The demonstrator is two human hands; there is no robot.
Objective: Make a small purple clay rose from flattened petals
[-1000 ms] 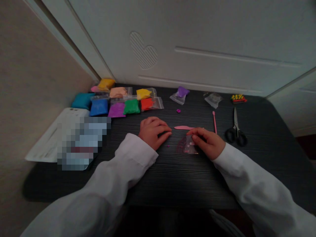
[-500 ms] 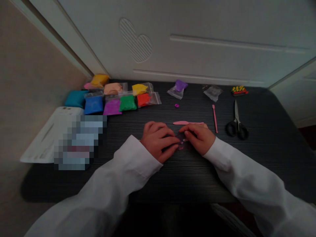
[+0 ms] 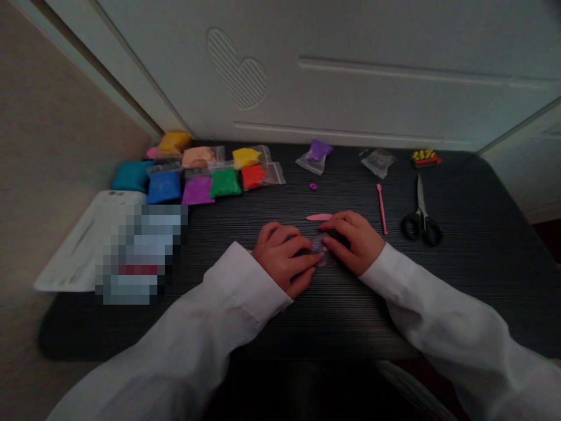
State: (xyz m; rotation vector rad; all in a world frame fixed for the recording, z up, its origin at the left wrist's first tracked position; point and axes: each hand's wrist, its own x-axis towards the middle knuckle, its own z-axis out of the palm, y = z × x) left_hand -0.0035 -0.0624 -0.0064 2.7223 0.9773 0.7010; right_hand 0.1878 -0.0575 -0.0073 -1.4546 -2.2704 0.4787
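Note:
A small clear plastic bag with faint pink print lies low over the dark table between my two hands. My left hand comes from the left, its fingertips closed on the bag's left side. From the right, my right hand has its thumb on the bag's upper right part and its index finger just beyond the edge; the other fingers are curled. A pink flat modelling tool lies just past the right hand, which covers its right end. Farther off sits a tiny purple piece.
Several bags of coloured clay, a green one among them, lie at the back left by a white packet. Behind are a purple clay bag and a clear bag. A thin pink tool, scissors and a red-yellow trinket are right.
My right thumb and index finger have moved apart at the bag, and the hand now covers more of the flat pink tool. The bag looks more spread and catches more light.

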